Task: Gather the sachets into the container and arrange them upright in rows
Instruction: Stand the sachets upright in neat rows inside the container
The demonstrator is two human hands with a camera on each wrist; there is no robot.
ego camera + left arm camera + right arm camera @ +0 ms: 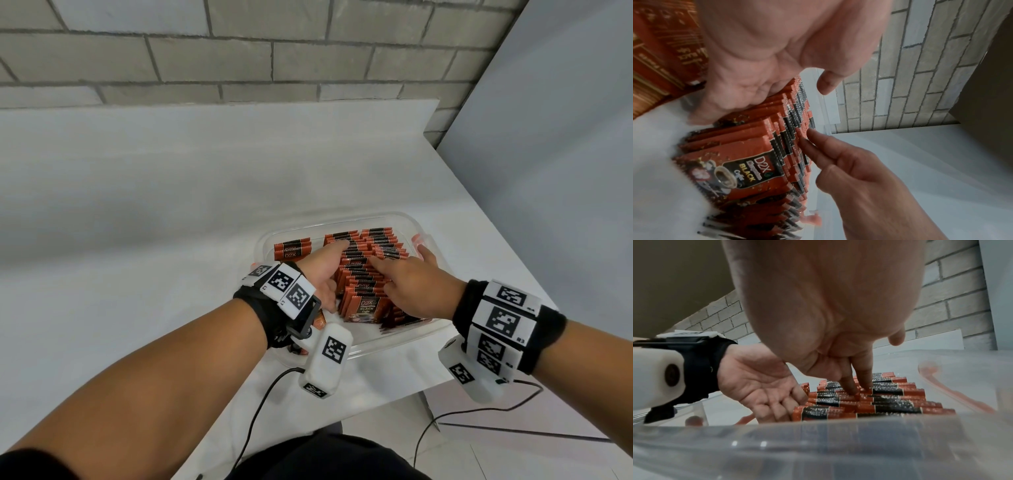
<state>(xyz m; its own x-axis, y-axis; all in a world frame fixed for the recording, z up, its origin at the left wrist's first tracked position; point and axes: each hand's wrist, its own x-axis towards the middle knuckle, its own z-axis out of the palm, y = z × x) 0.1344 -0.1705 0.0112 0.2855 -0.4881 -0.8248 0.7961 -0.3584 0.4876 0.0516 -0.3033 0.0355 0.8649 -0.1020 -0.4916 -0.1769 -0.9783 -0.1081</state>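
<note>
The clear plastic container's (394,339) near wall blurred the right-wrist view. Inside it stood orange-and-black D2X black coffee sachets (363,274), upright in rows. The left hand (322,270) pressed flat, fingers straight, against the rows' left side, its fingertips hidden. The right hand (414,284) touched the tops with extended fingers (865,379), holding nothing.

A white desk (178,192) stands against a grey brick wall (239,51), its right corner meeting a plain pale panel (565,154). Two black cables (260,404) trail off the desk's near edge toward a light tiled floor (496,459). Dark clothing (325,459) fills the bottom of the head view.
</note>
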